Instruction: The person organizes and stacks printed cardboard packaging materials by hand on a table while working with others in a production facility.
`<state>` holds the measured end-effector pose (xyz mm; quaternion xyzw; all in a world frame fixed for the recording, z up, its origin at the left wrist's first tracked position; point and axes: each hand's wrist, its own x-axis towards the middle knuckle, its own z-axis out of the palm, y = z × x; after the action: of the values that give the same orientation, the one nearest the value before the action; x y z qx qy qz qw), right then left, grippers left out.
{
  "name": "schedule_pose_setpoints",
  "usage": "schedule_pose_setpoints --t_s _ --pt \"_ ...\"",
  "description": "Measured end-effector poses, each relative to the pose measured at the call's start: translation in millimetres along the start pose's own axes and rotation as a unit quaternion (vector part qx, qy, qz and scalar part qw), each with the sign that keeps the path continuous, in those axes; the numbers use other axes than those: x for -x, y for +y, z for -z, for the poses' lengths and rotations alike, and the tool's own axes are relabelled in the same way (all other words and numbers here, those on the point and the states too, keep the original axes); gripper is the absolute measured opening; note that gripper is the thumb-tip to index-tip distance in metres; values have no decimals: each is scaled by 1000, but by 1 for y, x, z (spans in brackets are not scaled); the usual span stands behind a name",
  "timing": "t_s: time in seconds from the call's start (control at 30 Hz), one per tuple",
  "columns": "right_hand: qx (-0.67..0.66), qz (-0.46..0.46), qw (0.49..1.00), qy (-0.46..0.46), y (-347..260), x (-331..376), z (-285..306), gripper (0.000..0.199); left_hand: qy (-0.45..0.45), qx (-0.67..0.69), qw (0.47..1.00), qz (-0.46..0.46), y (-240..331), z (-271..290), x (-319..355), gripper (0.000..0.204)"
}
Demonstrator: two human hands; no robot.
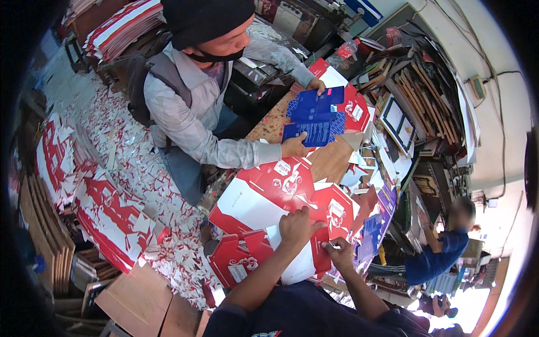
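Note:
Red-and-white printed carton sheets (252,199) lie overlapped on the work table in front of me. My left hand (297,229) rests on them with its fingers curled and its thumb out to the right; what is under the fingers is hidden. Close to my body, at the right edge of a red-and-white carton blank (300,264), my right hand (339,255) pinches a small white piece of card (335,245). Another red carton blank (238,258) lies left of my left forearm.
Across the table a person (191,95) holds blue carton blanks (314,121). Stacked cut sheets (112,219) and many scraps (168,236) cover the floor at left. Wooden-edged boards (426,101) fill a rack at right. Farther right another person (443,253) stands. A plastic bottle (347,49) is at the back.

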<state>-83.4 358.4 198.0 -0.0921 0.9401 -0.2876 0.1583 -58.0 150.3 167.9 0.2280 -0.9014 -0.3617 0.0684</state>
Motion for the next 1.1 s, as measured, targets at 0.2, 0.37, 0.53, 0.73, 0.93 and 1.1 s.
schedule_pose_setpoints --t_s 0.2,0.37,0.53,0.73,0.93,1.1 --pt "-193 -116 950 -215 -25 -2 8 14 -102 148 984 -14 -54 30 -5 85" --pt "-352 -232 864 -276 -42 13 -6 9 -143 178 973 -28 -86 60 -10 87" --pt "-490 -305 745 -335 -50 26 -22 19 -192 234 951 -59 -113 75 -17 88" --pt "-480 -351 732 -333 -88 39 -31 36 -235 236 941 -62 -137 90 -22 89" --pt "-535 -362 690 -325 -70 58 -38 20 -266 241 930 -73 -145 95 -23 91" --pt "-270 -314 884 -216 -135 51 -45 14 -216 168 961 -41 -148 106 -24 84"
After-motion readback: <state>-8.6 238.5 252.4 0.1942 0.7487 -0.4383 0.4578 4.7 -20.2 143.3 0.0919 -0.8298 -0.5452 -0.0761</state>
